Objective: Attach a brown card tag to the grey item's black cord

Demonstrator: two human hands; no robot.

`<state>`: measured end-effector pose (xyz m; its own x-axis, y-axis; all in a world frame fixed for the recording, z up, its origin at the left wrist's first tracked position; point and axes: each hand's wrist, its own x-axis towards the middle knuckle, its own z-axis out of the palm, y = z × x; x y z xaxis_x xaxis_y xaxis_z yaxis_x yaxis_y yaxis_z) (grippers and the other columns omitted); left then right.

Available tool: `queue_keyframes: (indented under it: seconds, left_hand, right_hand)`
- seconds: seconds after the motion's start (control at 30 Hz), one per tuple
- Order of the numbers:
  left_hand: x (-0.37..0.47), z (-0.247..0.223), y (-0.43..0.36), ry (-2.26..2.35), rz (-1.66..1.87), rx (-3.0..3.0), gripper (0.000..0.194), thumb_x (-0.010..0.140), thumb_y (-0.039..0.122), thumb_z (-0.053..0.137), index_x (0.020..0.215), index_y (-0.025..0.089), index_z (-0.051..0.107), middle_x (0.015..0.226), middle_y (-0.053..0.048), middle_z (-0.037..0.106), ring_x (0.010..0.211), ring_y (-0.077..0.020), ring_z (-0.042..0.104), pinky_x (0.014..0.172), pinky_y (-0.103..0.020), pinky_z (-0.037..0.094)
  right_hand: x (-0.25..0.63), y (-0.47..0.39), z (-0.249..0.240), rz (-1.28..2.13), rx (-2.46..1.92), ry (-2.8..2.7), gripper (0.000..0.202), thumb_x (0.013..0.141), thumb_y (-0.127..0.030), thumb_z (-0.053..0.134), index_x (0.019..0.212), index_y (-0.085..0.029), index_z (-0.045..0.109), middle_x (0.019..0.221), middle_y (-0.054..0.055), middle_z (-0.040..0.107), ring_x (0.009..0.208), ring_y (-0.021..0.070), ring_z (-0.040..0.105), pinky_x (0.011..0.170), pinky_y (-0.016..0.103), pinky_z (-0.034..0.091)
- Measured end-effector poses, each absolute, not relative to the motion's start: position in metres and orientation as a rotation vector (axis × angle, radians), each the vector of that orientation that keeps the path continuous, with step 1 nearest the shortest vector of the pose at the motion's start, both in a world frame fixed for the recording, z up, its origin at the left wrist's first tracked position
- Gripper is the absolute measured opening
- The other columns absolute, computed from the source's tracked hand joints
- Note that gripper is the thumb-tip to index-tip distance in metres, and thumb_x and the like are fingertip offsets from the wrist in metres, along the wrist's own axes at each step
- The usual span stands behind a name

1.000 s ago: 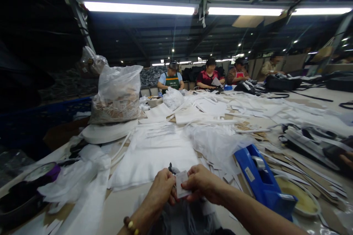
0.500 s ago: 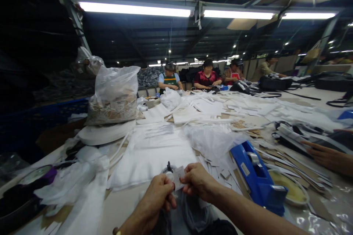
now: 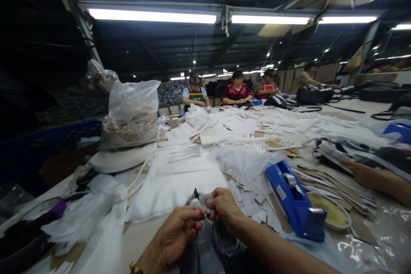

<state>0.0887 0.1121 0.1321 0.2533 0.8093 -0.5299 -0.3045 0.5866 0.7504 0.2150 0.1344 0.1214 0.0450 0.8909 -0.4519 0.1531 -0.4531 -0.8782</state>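
1. Overhead, long tube lights (image 3: 150, 16) hang under a dark roof; far beyond my hands, several people (image 3: 236, 90) sit at the other end of the table (image 3: 141, 233).
2. My left hand (image 3: 178, 233) is curled nearly shut, fingertips pinched together on a thin white string by the tag (image 3: 204, 200).
3. My right hand (image 3: 224, 205) is closed too, thumb and fingers pinching the small white tag from the other side; the two hands almost touch.
4. Just past the tag a small dark clip (image 3: 195, 192) sticks up; I cannot tell what it fastens to.
5. Below my hands, close to me, lies a clear plastic bag (image 3: 208, 248) over something dark.
6. Just beyond my hands lies a flat white cloth (image 3: 180, 184), and beyond that crumpled clear plastic (image 3: 244, 160).
7. Right of my right hand stands a blue tape dispenser (image 3: 295, 201), touching a shallow bowl (image 3: 334, 216) on its far side; white paper scraps (image 3: 253, 201) litter the space between.
8. Farther right, another person's hand (image 3: 362, 173) rests on the table among dark straps.
9. Left of my left hand white plastic (image 3: 86, 218) is heaped; well beyond it stands a clear sack (image 3: 131, 113) full of brownish tags, on a white roll (image 3: 118, 158).
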Motion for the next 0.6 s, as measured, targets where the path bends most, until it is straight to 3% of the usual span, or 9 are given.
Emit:
queue_keyframes:
  seconds: [0.3,0.6]
  left_hand:
    - [0.0918,0.1307,0.1110,0.975,0.836,0.507,0.012,0.082,0.008,0.049,0.086,0.005,0.060,0.073,-0.006,0.063,0.040,-0.0029,0.049,0.036,-0.010,0.036]
    - [0.0908,0.1324,0.1101,0.930,0.770,0.504,0.016,0.081,0.011,0.053,0.093,0.004,0.060,0.082,-0.007,0.064,0.040,-0.0047,0.051,0.035,-0.012,0.039]
  right_hand:
    - [0.2186,0.1298,0.1215,1.464,-1.599,-1.066,0.017,0.087,-0.016,0.055,0.071,-0.014,0.051,0.049,-0.012,0.042,0.035,0.0023,0.037,0.034,0.014,0.028]
    - [0.2219,0.1291,0.1160,1.483,-1.479,-1.061,0.023,0.079,-0.005,0.051,0.064,-0.019,0.040,0.038,-0.012,0.040,0.029,0.0043,0.034,0.032,0.017,0.020]
